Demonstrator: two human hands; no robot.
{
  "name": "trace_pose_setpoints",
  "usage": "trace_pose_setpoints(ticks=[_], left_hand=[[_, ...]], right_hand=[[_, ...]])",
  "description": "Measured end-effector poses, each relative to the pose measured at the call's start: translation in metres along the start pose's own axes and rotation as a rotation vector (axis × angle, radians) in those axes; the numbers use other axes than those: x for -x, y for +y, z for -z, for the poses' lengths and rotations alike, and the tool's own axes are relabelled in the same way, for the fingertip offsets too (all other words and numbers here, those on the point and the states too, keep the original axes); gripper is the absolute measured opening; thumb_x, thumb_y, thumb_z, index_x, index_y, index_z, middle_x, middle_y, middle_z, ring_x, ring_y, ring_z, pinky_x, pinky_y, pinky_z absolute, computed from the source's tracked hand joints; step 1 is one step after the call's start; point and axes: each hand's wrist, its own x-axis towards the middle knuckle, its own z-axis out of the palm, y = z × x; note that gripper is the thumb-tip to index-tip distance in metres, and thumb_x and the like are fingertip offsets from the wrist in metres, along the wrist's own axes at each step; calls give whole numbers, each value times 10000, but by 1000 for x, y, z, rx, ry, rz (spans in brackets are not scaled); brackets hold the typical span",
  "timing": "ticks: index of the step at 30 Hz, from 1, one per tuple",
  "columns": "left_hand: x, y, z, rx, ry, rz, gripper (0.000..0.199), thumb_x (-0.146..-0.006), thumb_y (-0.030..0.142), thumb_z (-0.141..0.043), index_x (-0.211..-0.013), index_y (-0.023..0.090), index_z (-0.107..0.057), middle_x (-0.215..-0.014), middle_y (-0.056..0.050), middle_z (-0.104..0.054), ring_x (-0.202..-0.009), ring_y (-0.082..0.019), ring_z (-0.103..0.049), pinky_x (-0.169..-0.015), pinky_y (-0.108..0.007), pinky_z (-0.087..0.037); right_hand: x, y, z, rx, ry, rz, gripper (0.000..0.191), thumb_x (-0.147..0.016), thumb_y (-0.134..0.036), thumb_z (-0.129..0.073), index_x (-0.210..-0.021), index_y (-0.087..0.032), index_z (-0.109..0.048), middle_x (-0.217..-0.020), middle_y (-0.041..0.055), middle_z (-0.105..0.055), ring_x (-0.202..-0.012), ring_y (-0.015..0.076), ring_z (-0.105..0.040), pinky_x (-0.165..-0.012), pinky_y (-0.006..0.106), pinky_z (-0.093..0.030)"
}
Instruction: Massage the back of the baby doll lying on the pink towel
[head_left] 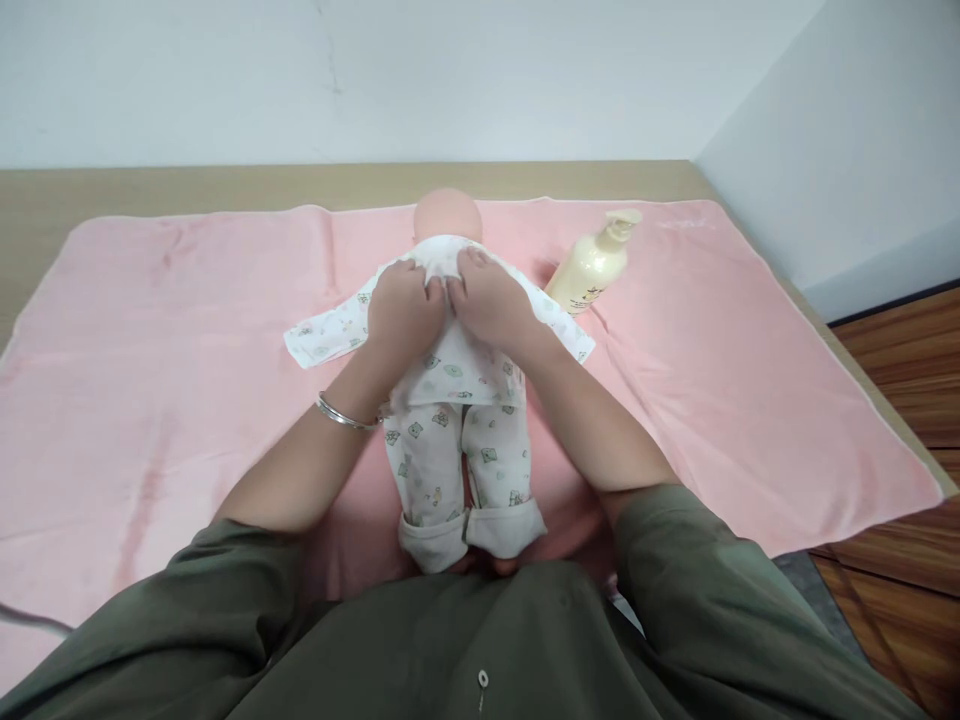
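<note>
Left hand (407,310) and right hand (491,302), both curled tight, are gripping the patterned top (454,352) just below the doll's head (448,213).

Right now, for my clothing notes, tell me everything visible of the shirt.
The shirt is white, soft-looking cloth with small greenish prints. It lies over the doll, long sleeves spread outward onto the pink cloth, hem overlapping the trousers. The left hand and right hand pinch its upper part.
</note>
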Motion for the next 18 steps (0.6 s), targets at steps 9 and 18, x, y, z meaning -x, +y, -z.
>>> trace_pose_setpoints(ticks=[9, 18], left_hand=[[-5, -16, -28, 104, -11, -38, 474, -984, 294, -345, -1316, 77, -604, -1513, -245, -558, -1489, -354, -459, -1310, -536, -303], [-3, -6, -17, 128, 18, -25, 452, -969, 326, -370, -1257, 111, -644, -1396, -225, -650, -1386, -366, -555, -1246, -559, -392]], right_hand=[[3, -10, 0, 20, 3, -95, 595, -1068, -264, -323, -1578, 39, -369, -1650, 243, -392, -1567, 384, -354, -1335, 561, -253], [-6, 3, -4, -92, -9, -70, 613, -1048, -274, -330, -1589, 14, -348, -1697, 217, -318, -1613, 355, -276, -1354, 537, -234]])
